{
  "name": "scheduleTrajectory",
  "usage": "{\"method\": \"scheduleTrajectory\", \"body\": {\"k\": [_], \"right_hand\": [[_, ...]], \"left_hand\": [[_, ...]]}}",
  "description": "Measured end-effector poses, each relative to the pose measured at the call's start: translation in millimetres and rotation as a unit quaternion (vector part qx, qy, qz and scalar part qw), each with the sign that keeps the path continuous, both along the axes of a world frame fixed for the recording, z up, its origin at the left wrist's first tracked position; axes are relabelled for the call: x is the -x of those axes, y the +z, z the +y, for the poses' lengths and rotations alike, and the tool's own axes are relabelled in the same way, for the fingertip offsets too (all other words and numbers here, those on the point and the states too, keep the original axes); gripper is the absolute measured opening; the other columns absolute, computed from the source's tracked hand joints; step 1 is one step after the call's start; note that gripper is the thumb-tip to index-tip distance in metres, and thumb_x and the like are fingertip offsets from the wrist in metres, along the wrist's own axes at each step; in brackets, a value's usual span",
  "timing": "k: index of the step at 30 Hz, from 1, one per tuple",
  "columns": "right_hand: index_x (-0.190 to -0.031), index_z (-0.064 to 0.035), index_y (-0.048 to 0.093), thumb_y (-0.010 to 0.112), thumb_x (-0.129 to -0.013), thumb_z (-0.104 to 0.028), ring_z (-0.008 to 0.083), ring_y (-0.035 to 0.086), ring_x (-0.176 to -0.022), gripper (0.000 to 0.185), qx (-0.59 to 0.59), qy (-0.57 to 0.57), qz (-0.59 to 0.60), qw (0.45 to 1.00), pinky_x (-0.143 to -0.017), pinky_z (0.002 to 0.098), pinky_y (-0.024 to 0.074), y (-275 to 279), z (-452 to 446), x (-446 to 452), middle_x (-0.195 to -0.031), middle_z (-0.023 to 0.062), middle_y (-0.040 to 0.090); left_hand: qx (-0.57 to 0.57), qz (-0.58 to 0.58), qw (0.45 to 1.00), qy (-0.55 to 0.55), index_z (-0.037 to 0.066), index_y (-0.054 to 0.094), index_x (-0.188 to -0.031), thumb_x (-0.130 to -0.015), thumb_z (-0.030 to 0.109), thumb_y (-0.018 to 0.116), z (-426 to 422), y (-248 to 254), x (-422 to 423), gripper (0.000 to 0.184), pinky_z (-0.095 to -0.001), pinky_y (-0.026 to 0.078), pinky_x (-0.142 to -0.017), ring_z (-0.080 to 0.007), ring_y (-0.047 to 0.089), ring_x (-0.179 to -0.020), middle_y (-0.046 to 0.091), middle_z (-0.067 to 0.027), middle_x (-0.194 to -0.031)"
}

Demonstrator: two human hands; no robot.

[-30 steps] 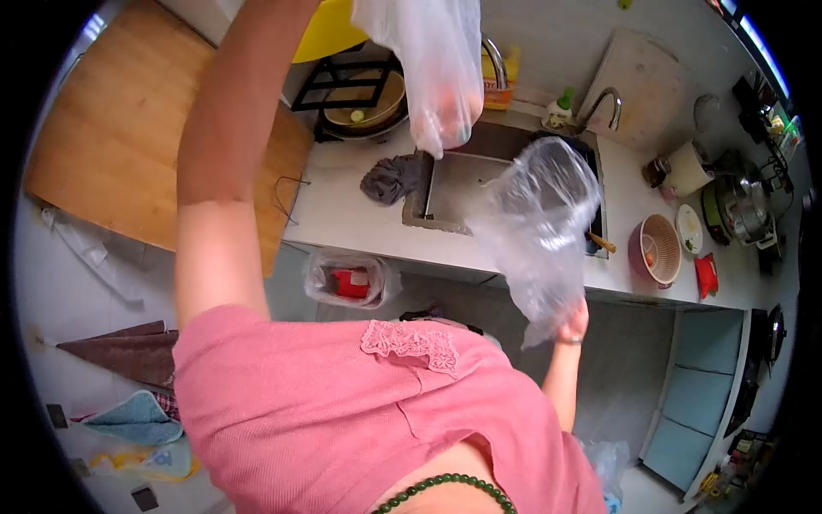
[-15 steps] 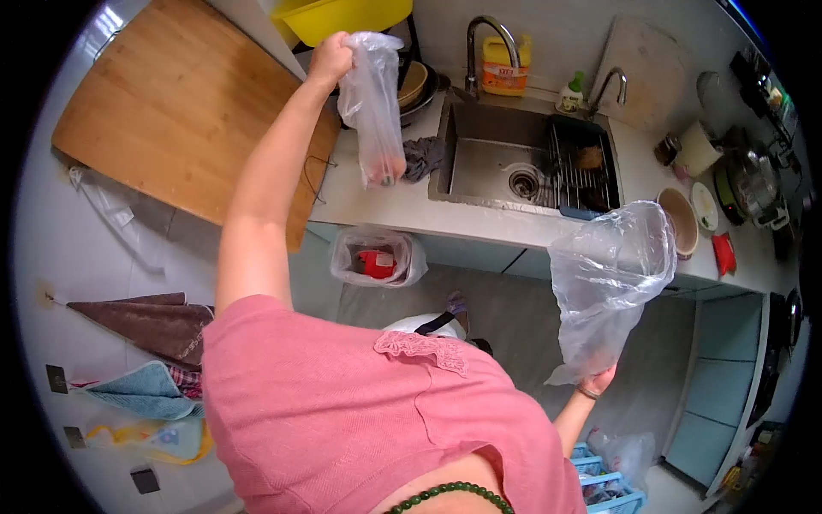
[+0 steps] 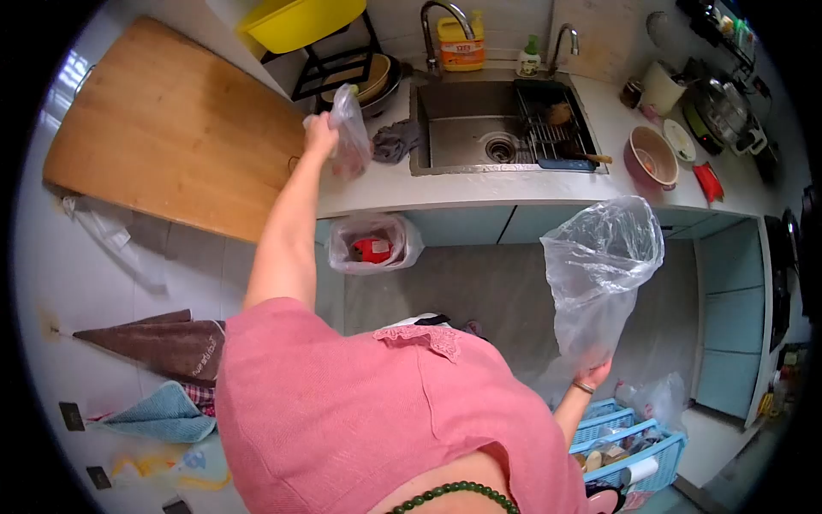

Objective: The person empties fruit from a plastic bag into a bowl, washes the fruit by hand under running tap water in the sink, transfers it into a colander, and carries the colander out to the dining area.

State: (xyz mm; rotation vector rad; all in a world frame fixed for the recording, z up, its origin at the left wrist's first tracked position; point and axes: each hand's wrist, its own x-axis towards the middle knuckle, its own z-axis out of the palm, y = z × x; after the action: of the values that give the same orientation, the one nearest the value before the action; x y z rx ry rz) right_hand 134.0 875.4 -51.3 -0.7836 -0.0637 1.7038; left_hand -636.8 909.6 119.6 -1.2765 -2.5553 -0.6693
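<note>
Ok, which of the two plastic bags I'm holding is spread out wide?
The see-through bag in your right hand: it balloons out broadly, whereas the other bag, in your left hand near the grey cloth, hangs narrow.

Room over the sink (image 3: 458, 137) — plastic bag (image 3: 350, 141) left, faucet (image 3: 426, 38) behind, dish rack (image 3: 550, 133) right.

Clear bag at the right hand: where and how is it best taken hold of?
The clear bag is probably best pinched at its upper rim, from the left: it spreads wide there, while its narrow lower end sits in the right hand.
</note>
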Motion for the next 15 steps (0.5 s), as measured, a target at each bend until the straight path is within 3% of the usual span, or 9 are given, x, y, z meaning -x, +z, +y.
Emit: {"method": "scheduleTrajectory", "body": {"k": [2, 6, 7, 9, 10, 12, 13, 14, 15], "right_hand": [[-0.105, -0.0026, 0.055, 0.034, -0.088, -0.026, 0.0239, 0.055, -0.095, 0.036, -0.011, -0.01, 0.0, 1.0, -0.085, 0.0376, 0.0434, -7.6, -6.2, -6.1, -0.104, 0.0098, 0.058], [-0.102, -0.0043, 0.056, 0.034, -0.087, -0.029, 0.0233, 0.056, -0.092, 0.036, -0.074, -0.007, 0.02, 0.997, -0.082, 0.0378, 0.0441, 8.9, -17.6, 17.0, -0.1, 0.0097, 0.059], [-0.104, -0.004, 0.055, 0.034, -0.087, -0.031, 0.0247, 0.055, -0.095, 0.038, -0.112, 0.0, 0.026, 0.993, -0.084, 0.0393, 0.0434, 13.1, -25.9, 17.8, -0.103, 0.011, 0.058], [-0.092, -0.006, 0.059, 0.034, -0.087, -0.032, 0.0195, 0.059, -0.071, 0.036, -0.138, -0.004, 0.089, 0.986, -0.061, 0.0337, 0.0485, -7.2, -26.9, 14.8, -0.082, 0.0059, 0.061], [-0.07, -0.0129, 0.057, 0.036, -0.085, -0.031, 0.0146, 0.05, -0.048, 0.032, -0.068, -0.029, 0.068, 0.995, -0.042, 0.0288, 0.0408, 14.5, -30.8, 32.1, -0.06, 0.0003, 0.053], [-0.068, -0.0141, 0.056, 0.037, -0.085, -0.031, 0.0125, 0.047, -0.045, 0.03, -0.033, -0.057, 0.055, 0.996, -0.038, 0.0263, 0.0371, 35.5, -32.8, 56.6, -0.057, -0.001, 0.051], [-0.067, -0.0147, 0.054, 0.037, -0.085, -0.031, 0.0115, 0.045, -0.043, 0.03, 0.036, -0.115, 0.017, 0.993, -0.037, 0.0254, 0.0351, 69.2, -34.3, 84.2, -0.056, -0.002, 0.049], [-0.065, -0.0153, 0.052, 0.038, -0.085, -0.031, 0.0106, 0.043, -0.042, 0.03, 0.105, -0.169, -0.014, 0.98, -0.035, 0.0245, 0.0332, 99.1, -36.7, 104.3, -0.054, -0.0029, 0.047], [-0.065, -0.015, 0.051, 0.039, -0.085, -0.031, 0.0102, 0.043, -0.043, 0.029, 0.034, -0.142, 0.04, 0.988, -0.036, 0.0247, 0.034, 84.6, -41.9, 105.0, -0.053, -0.0032, 0.045]], "left_hand": [[0.032, -0.01, 0.999, -0.01, 0.005, 0.051, -0.102, -0.069, 0.017, 0.058, -3.6, -11.8, -20.5, 0.035, -0.0436, 0.041, -0.079, -0.0376, 0.05, -0.093, 0.054, -0.0192, -0.096], [0.217, 0.016, 0.976, 0.005, 0.006, 0.026, -0.13, -0.063, 0.027, 0.07, -3.6, 8.4, -57.3, 0.082, -0.041, 0.039, -0.089, -0.0335, 0.045, -0.11, 0.042, -0.0215, -0.121], [0.161, 0.074, 0.983, -0.055, 0.005, 0.019, -0.133, -0.063, 0.028, 0.071, -2.5, -6.3, -36.9, 0.09, -0.0407, 0.038, -0.091, -0.0332, 0.043, -0.112, 0.033, -0.0229, -0.129], [0.045, 0.049, 0.996, -0.063, 0.01, 0.021, -0.133, -0.063, 0.022, 0.07, -14.6, 66.4, -98.4, 0.087, -0.0396, 0.039, -0.091, -0.0351, 0.041, -0.113, 0.028, -0.0207, -0.132], [-0.068, 0.128, 0.984, -0.107, 0.012, 0.023, -0.132, -0.066, 0.018, 0.069, -17.4, 79.7, -115.9, 0.08, -0.0396, 0.042, -0.086, -0.0343, 0.044, -0.109, 0.032, -0.0183, -0.128], [-0.236, 0.146, 0.945, -0.174, 0.01, 0.044, -0.115, -0.068, 0.011, 0.067, -31.6, 108.3, -164.6, 0.052, -0.0365, 0.046, -0.075, -0.0311, 0.052, -0.09, 0.046, -0.0143, -0.111], [-0.216, 0.009, 0.954, -0.206, 0.006, 0.053, -0.1, -0.067, 0.007, 0.067, -37.4, 101.4, -184.2, 0.036, -0.0318, 0.046, -0.068, -0.0248, 0.053, -0.079, 0.051, -0.0116, -0.101], [-0.165, -0.189, 0.908, -0.337, 0.004, 0.057, -0.088, -0.067, 0.006, 0.065, -39.0, 93.5, -211.6, 0.023, -0.0283, 0.044, -0.061, -0.018, 0.051, -0.069, 0.054, -0.009, -0.093], [-0.055, -0.185, 0.883, -0.427, 0.005, 0.059, -0.086, -0.067, 0.01, 0.067, -34.7, 43.3, -217.1, 0.021, -0.0279, 0.045, -0.061, -0.0144, 0.053, -0.07, 0.055, -0.0074, -0.092]]}}
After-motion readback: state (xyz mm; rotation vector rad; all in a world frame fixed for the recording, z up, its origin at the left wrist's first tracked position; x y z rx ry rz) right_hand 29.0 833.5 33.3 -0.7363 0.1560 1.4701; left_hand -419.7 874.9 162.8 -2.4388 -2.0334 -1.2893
